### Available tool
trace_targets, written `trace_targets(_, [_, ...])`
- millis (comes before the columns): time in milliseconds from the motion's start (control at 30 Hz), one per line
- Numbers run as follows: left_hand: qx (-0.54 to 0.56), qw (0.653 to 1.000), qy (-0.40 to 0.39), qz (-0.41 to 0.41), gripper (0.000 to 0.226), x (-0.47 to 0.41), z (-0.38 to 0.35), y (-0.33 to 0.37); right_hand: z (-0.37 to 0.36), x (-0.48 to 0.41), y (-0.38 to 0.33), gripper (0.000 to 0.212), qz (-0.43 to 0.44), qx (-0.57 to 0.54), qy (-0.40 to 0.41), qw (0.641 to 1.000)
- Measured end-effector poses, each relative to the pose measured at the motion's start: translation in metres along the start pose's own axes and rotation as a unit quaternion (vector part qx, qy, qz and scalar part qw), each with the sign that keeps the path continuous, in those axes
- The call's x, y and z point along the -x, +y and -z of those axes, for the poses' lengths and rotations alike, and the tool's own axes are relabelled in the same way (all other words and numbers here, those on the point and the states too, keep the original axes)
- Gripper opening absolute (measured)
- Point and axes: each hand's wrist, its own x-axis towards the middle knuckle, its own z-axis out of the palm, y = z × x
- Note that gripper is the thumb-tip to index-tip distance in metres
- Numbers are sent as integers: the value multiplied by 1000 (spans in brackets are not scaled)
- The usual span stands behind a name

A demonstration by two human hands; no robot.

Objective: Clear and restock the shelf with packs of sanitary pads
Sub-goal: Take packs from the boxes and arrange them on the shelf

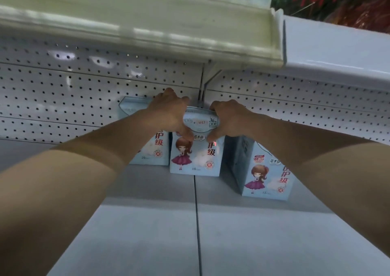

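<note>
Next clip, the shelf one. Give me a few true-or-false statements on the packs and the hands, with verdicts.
1. Both the left hand and the right hand grip the middle pack at its top. True.
2. Four packs stand on the shelf. False: three are visible.
3. The right pack stands nearer the shelf's front than the left pack. True.
4. The back panel is glass. False: it is white and perforated.
</note>
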Motion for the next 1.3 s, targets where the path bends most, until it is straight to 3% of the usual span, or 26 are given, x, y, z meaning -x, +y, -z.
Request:
trace_targets(433, [5, 999, 32, -19, 96, -7, -14, -2, -15, -13, 5, 77, -44, 8, 27, 999])
trace_targets(900, [-56, 997, 47, 12, 108, -7, -18, 0, -19, -10, -8, 89, -51, 34, 58, 996])
trace_targets(1300, [-46, 997, 58, 34, 111, 7, -8, 16, 0, 16, -3, 83, -53, 56, 84, 993])
